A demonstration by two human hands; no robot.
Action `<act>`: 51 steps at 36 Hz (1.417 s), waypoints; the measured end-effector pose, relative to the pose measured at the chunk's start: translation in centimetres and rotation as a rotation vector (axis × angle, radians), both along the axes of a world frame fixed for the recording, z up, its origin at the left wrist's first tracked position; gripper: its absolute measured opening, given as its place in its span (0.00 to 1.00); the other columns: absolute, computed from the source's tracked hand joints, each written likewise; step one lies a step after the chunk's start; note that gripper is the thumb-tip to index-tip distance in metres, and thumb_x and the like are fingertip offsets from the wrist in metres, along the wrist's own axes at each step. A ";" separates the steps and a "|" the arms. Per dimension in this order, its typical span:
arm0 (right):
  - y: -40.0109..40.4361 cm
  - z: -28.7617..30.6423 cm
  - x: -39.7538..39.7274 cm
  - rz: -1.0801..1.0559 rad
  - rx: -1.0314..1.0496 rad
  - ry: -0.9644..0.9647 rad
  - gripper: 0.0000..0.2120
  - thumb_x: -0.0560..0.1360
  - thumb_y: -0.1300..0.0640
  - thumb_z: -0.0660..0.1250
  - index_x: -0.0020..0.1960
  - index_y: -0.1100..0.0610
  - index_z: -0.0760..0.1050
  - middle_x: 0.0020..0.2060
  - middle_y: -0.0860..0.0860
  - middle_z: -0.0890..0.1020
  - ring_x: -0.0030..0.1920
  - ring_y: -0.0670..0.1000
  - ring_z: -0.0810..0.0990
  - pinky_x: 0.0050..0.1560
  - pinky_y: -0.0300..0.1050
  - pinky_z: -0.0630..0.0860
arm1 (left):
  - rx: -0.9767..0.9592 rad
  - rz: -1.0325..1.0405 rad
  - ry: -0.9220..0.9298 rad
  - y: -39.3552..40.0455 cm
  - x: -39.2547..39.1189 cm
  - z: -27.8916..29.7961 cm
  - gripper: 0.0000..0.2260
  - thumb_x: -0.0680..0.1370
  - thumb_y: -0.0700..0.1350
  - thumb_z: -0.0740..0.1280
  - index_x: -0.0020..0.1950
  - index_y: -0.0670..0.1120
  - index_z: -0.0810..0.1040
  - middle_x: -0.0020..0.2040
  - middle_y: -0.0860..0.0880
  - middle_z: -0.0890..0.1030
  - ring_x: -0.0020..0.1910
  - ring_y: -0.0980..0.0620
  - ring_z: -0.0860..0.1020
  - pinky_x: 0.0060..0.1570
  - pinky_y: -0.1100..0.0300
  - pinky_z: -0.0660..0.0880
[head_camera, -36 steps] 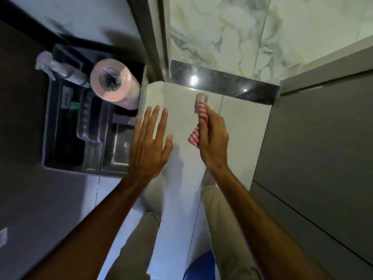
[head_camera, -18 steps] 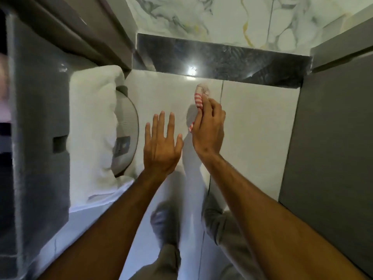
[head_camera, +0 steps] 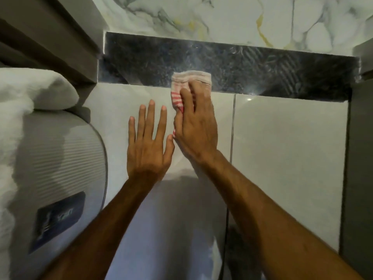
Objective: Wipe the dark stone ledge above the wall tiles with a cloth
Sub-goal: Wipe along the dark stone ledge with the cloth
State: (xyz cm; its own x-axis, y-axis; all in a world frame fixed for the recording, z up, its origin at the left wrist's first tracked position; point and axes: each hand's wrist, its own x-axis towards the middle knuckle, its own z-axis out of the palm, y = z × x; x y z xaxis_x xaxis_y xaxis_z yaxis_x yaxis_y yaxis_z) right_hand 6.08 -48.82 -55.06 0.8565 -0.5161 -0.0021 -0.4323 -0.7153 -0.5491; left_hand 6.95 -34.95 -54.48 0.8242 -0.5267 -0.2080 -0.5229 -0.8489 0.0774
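The dark stone ledge (head_camera: 262, 65) runs across the top of the pale wall tiles (head_camera: 286, 150), with smear marks on its right half. A red-and-white striped cloth (head_camera: 181, 85) is bunched under my right hand (head_camera: 196, 126); its upper end lies on the ledge's front edge near the middle. My right fingers press on the cloth. My left hand (head_camera: 148, 146) rests flat on the tile just left of it, fingers spread and holding nothing.
A grey ribbed round appliance (head_camera: 60, 162) with a dark label hangs at the left, a white towel (head_camera: 24, 93) draped over it. A grey panel (head_camera: 361, 158) bounds the right side. Marble-patterned tiles (head_camera: 222, 19) rise behind the ledge.
My right hand has moved the cloth up from the tile onto the ledge's edge. The view has come closer to the wall; my left hand stays flat on the tile.
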 end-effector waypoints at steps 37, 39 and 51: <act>-4.5 2.6 2.1 -0.118 -0.194 0.103 0.30 0.90 0.50 0.55 0.89 0.56 0.53 0.88 0.54 0.56 0.89 0.57 0.55 0.89 0.58 0.60 | -0.153 0.078 -0.152 0.6 0.1 -1.8 0.33 0.89 0.59 0.46 0.91 0.45 0.51 0.90 0.40 0.53 0.89 0.37 0.53 0.87 0.35 0.55; -4.4 2.6 6.0 -0.138 -0.153 0.138 0.32 0.90 0.49 0.54 0.89 0.57 0.48 0.89 0.55 0.52 0.90 0.58 0.50 0.91 0.58 0.52 | -0.151 0.075 -0.143 0.6 0.1 -1.7 0.33 0.88 0.59 0.47 0.91 0.45 0.51 0.90 0.40 0.53 0.89 0.37 0.52 0.87 0.35 0.54; -1.6 2.4 -1.2 0.178 -0.179 0.090 0.29 0.90 0.52 0.56 0.89 0.53 0.53 0.89 0.51 0.55 0.89 0.53 0.54 0.87 0.58 0.64 | -0.145 0.091 -0.089 0.9 0.1 -1.7 0.33 0.88 0.56 0.47 0.90 0.42 0.49 0.90 0.40 0.50 0.90 0.40 0.50 0.87 0.36 0.54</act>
State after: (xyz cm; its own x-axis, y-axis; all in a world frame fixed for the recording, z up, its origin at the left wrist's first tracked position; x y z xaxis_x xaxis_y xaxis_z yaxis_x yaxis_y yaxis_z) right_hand 4.86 -50.47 -52.65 0.9345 -0.3559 -0.0042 -0.3319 -0.8670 -0.3718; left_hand 7.09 -34.10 -56.17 0.8815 -0.4685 -0.0594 -0.4550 -0.8762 0.1588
